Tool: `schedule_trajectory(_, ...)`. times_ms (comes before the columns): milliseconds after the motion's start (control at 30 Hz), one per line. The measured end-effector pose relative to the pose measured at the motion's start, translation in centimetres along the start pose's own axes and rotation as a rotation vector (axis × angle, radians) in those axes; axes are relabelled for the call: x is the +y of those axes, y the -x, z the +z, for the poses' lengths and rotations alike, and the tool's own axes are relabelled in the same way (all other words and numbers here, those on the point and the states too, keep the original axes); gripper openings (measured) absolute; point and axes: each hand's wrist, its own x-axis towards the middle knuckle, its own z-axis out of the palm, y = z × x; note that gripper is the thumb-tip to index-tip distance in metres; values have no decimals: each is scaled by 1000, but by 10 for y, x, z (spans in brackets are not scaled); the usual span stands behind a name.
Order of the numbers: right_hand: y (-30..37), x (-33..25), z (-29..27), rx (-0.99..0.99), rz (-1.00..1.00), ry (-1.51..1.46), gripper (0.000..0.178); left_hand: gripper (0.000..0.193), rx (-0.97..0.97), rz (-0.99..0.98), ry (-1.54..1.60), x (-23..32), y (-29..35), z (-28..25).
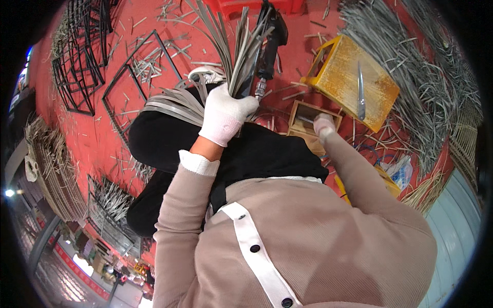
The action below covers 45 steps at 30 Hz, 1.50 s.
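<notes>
My left hand (224, 115), in a white glove, is closed round a partly woven bundle of flat grey strips (239, 64) above my black-trousered lap. Some strips fan upward; others curve left over my knee (177, 105). Close beside its fingertips is a black power drill (267, 59), its metal chuck near the thumb. On the right, my gloved right hand (323, 124) reaches into a small open wooden box (303, 134). Its fingers are hidden in the box, so their grip and anything in them cannot be made out.
Beyond the box stands a worn yellow stool (341, 61) with a knife (361, 92) on its top. Grey strips (411, 82) lie heaped at far right. Black metal frames (82, 66) stand at upper left. Strip offcuts litter the red floor (133, 51); a red plastic item (287, 5) is at the top.
</notes>
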Motion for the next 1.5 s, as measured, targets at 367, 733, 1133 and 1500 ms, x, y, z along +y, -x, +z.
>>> schedule_trajectory(367,140,-85,-370,888,-783,-758,18,38,-49,312,-160,-2,40,-14)
schedule_trajectory(733,205,-168,-509,571,-1274,405,12,30,-10,610,-222,-22,69,-26)
schedule_trajectory(1133,167,-201,-343,-116,-699,-1956,35,22,-123,676,265,11,95,-82)
schedule_trajectory(1500,191,-294,-360,-145,-853,-1952,27,28,444,28,1353,36,54,-114)
